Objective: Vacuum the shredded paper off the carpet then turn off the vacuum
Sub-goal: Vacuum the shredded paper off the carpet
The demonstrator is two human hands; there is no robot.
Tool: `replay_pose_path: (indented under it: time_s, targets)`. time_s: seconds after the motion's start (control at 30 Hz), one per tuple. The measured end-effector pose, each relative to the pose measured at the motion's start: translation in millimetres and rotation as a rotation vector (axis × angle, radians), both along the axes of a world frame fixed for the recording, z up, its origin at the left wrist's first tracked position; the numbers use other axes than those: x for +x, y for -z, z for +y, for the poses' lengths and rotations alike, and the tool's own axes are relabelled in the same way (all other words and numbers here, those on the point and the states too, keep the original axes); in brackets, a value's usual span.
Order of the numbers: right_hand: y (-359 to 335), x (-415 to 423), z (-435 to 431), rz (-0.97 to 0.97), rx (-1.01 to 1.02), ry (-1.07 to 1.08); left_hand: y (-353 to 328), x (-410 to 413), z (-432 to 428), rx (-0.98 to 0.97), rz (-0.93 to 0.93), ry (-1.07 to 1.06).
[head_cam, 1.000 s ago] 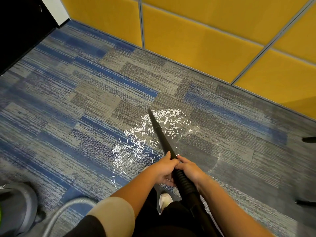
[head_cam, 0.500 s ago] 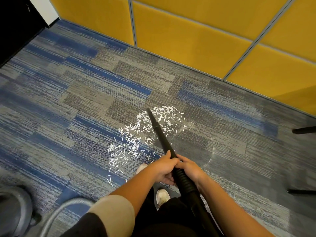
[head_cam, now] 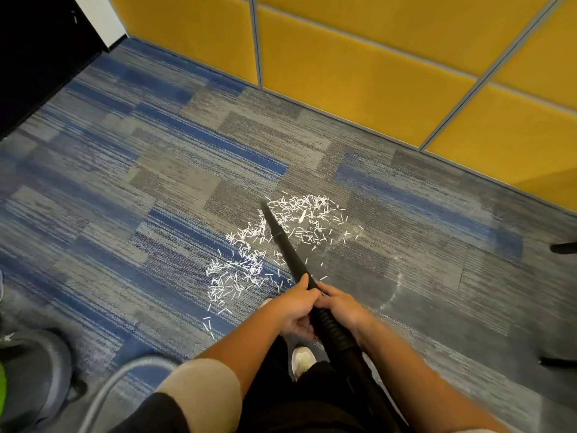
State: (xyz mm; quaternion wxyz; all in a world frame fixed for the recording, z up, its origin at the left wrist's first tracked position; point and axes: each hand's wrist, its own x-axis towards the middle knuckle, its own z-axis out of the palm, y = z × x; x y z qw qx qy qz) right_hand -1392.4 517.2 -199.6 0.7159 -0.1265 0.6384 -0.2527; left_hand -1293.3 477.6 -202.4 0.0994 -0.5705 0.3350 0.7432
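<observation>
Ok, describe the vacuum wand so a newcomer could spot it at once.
Below the yellow wall panels, white shredded paper lies on blue-grey carpet. The black wand slants across it, gripped by the left hand and right hand. It is the only long, dark, tapering tube among small white scraps.

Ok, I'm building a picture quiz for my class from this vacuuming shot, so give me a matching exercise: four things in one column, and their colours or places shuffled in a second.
Things:
1 shredded paper
2 vacuum wand
3 wall panels
4 hose

Descriptions:
A yellow
B black, tapering to a tip
C white, scattered on the carpet
D grey, curving at lower left

Pairs: 1-C, 2-B, 3-A, 4-D
</observation>
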Motion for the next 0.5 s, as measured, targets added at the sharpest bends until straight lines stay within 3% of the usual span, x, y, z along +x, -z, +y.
replay_pose_path:
  time_s: [0.5]
  targets:
    - [-4,-11,3,-0.009,0.001,0.088,5,-13,-7,-0.010,-0.003,0.065]
